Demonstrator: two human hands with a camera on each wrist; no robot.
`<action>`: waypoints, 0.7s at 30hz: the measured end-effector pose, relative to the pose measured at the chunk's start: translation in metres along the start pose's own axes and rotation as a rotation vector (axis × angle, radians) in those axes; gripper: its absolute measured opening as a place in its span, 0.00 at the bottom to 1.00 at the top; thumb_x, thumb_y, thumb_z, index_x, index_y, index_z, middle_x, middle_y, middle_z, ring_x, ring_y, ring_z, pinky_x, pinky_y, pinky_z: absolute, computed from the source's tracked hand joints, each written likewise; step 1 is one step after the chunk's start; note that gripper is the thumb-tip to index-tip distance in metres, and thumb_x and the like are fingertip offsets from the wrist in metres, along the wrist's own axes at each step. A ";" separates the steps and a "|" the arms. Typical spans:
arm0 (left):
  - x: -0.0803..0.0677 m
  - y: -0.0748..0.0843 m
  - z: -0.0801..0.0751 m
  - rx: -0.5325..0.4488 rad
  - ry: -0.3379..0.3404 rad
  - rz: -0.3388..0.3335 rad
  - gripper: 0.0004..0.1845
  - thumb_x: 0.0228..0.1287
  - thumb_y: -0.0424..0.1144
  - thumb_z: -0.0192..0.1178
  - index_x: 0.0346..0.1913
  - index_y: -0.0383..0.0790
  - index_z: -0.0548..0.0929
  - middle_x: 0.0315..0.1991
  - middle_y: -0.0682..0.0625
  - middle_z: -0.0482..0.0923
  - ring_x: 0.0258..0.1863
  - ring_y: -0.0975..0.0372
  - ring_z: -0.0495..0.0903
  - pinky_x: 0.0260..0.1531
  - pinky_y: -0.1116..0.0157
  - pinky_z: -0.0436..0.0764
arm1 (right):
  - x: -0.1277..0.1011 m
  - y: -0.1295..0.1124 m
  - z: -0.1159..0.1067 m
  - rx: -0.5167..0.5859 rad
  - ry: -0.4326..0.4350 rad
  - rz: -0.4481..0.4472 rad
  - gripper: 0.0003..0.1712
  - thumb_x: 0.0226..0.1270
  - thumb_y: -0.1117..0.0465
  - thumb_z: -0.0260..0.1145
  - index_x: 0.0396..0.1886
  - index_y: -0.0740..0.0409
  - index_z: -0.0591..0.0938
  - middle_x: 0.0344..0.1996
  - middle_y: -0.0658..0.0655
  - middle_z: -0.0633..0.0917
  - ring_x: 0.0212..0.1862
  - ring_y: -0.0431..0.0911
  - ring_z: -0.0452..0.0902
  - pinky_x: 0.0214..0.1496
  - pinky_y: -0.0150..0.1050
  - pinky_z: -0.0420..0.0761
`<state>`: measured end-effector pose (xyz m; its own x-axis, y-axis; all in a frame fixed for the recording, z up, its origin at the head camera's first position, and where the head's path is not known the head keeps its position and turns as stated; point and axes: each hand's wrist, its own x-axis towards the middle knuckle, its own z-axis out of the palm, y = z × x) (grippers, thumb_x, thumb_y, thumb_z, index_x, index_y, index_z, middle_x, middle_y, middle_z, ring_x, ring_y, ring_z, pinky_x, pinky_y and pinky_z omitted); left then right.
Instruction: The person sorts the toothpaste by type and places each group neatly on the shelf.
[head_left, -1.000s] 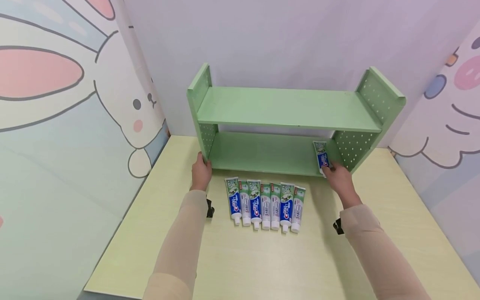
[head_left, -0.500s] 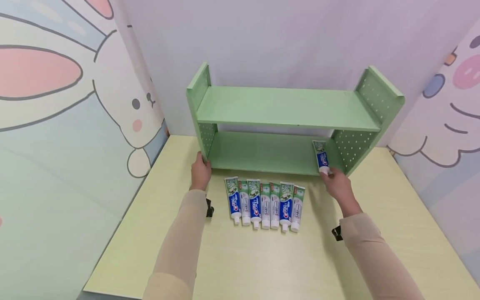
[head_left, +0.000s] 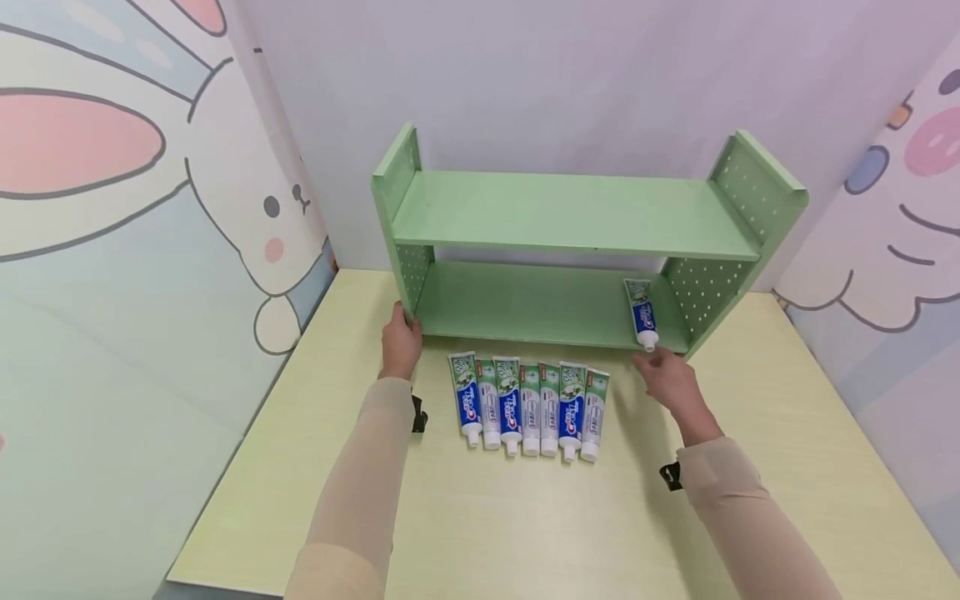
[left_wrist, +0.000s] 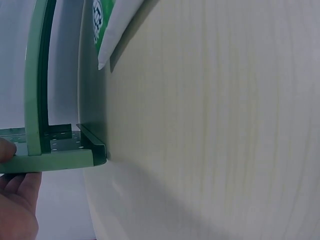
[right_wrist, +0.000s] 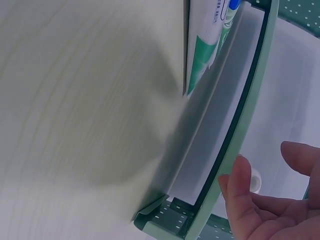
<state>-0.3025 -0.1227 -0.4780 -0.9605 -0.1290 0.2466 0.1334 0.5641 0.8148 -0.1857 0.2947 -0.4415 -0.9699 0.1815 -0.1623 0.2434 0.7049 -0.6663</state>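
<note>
A green two-tier shelf point(head_left: 570, 212) stands against the back wall. My left hand point(head_left: 401, 340) holds the front edge of its left side panel; in the left wrist view, thumb and fingers point(left_wrist: 27, 187) lie on opposite faces of the panel. On the lower board, at the right end, lies a blue, green and white toothpaste tube point(head_left: 642, 315), its cap toward the front edge. Just in front of that cap is my right hand point(head_left: 670, 383). The right wrist view shows its thumb and fingers point(right_wrist: 243, 172) apart, with the white cap point(right_wrist: 255, 181) partly hidden behind them.
Several toothpaste tubes point(head_left: 531, 408) lie side by side on the pale wooden table point(head_left: 525, 525), in front of the shelf, caps toward me. Some are blue and green, others white and green. Cartoon-printed walls point(head_left: 247, 192) border the table left and right.
My right hand has let go of the toothpaste tube on the lower board and drawn back slightly toward me. The tube stays there. My left hand keeps its hold on the shelf.
</note>
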 end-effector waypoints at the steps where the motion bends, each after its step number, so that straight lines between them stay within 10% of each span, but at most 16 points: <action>1: 0.000 0.000 0.000 0.002 -0.001 -0.002 0.19 0.74 0.31 0.50 0.64 0.33 0.66 0.57 0.30 0.74 0.54 0.43 0.77 0.47 0.49 0.78 | -0.001 0.000 0.000 -0.002 -0.001 0.004 0.43 0.76 0.42 0.50 0.70 0.76 0.57 0.56 0.77 0.74 0.41 0.59 0.82 0.46 0.55 0.79; 21: 0.000 -0.002 0.002 0.020 0.013 0.001 0.19 0.74 0.31 0.51 0.65 0.34 0.66 0.57 0.31 0.75 0.56 0.43 0.76 0.50 0.49 0.77 | -0.008 0.005 0.014 0.002 -0.111 0.041 0.45 0.75 0.46 0.53 0.69 0.82 0.52 0.58 0.80 0.70 0.40 0.59 0.83 0.45 0.54 0.80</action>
<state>-0.3034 -0.1220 -0.4803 -0.9570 -0.1392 0.2546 0.1294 0.5808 0.8037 -0.1768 0.2874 -0.4540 -0.9541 0.1331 -0.2683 0.2825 0.6974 -0.6586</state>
